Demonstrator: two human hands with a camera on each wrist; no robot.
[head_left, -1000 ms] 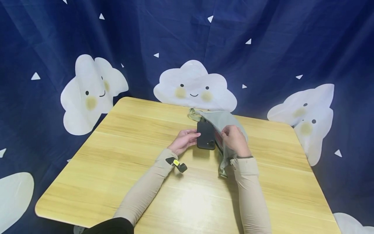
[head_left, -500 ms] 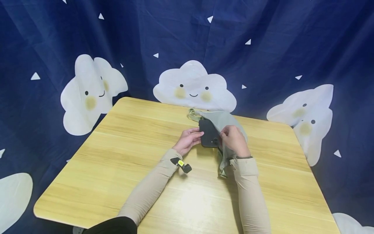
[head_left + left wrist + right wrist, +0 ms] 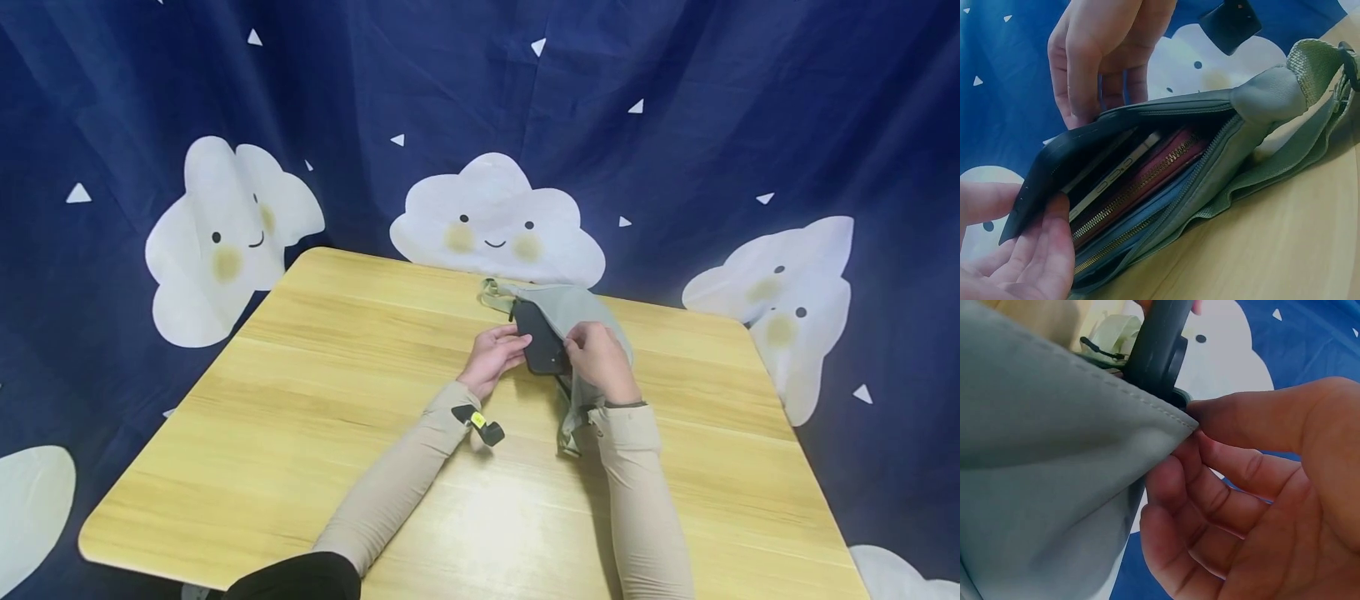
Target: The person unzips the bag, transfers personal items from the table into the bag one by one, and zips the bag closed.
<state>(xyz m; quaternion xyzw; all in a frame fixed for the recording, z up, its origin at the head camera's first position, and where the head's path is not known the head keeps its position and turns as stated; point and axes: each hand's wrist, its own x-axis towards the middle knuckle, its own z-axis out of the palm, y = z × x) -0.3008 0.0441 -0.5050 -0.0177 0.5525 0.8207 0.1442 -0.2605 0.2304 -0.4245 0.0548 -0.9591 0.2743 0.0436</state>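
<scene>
A black smartphone (image 3: 540,340) is gripped at its left edge by my left hand (image 3: 495,358), thumb on one face and fingers behind. It stands slanted at the mouth of a grey-green sling bag (image 3: 581,302), partly inside. My right hand (image 3: 606,364) pinches the bag's edge, as the right wrist view shows, pulling the fabric (image 3: 1054,456) taut. Between the zipper sides in the left wrist view lie a red pouch (image 3: 1147,178) with a brass zipper, a blue pouch (image 3: 1141,231), and a thin pale item (image 3: 1116,172) with slots. The phone's inserted part is hidden.
The bag lies towards the back of a wooden table (image 3: 337,350). Its strap and buckle (image 3: 495,292) trail at the far end, with more strap (image 3: 570,442) near the front. A dark blue curtain (image 3: 360,75) with clouds hangs behind the table.
My left hand has moved right, carrying the smartphone from beside the bag into its mouth and tilting it. My right hand has kept its pinch on the bag's edge.
</scene>
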